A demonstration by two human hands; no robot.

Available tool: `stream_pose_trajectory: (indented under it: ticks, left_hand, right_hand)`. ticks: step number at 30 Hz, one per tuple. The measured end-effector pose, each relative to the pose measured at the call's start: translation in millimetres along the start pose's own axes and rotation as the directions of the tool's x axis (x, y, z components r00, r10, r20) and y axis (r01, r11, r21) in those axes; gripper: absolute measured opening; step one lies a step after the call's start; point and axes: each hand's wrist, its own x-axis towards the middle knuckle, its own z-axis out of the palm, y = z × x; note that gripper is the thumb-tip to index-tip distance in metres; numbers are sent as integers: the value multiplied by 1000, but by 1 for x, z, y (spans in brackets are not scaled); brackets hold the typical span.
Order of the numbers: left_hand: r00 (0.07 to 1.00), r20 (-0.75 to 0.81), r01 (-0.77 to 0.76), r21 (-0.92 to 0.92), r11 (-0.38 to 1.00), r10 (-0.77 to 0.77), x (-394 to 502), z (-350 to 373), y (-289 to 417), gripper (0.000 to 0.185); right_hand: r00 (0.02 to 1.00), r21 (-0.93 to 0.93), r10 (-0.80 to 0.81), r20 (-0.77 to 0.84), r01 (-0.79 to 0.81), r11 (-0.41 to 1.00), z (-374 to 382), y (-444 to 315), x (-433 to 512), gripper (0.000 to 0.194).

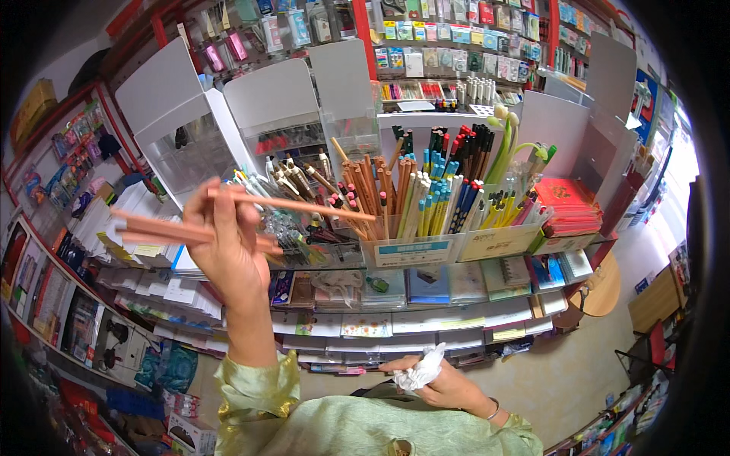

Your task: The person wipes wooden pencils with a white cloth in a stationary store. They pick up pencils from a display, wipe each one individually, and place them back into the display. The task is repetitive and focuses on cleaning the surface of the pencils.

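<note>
My left hand [228, 239] is raised at the left of the display, closed around several light-brown wooden pencils [171, 228]; one pencil [296, 206] sticks out to the right between thumb and fingers, in front of the pens. Low in front of my body, my right hand [450, 387] grips a crumpled white tissue [422, 369]. Ahead stands a clear plastic bin [456, 245] packed with upright pencils: wooden ones [370, 185], yellow, blue, white and black ones. Pens [302, 176] fill the part to its left.
Red packets [567, 202] are stacked at the bin's right end. Beneath it, shelves hold notebooks [428, 285] and paper pads [365, 325]. Tall grey-white box lids [274, 97] rise behind the pens. Paper stacks [142, 216] lie at the left, a round wooden stool [601, 290] at the right.
</note>
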Motion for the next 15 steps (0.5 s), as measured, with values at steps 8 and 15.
stream_pose_trajectory:
  ticks: [8, 15]
  left_hand:
    - [964, 267, -68, 204, 977, 11, 33, 45, -36, 18]
    - [862, 443, 69, 377, 924, -246, 28, 51, -65, 17]
  right_hand:
    - [990, 65, 141, 30, -142, 988, 9, 6, -15, 34]
    - [980, 112, 197, 35, -199, 974, 8, 10, -20, 35]
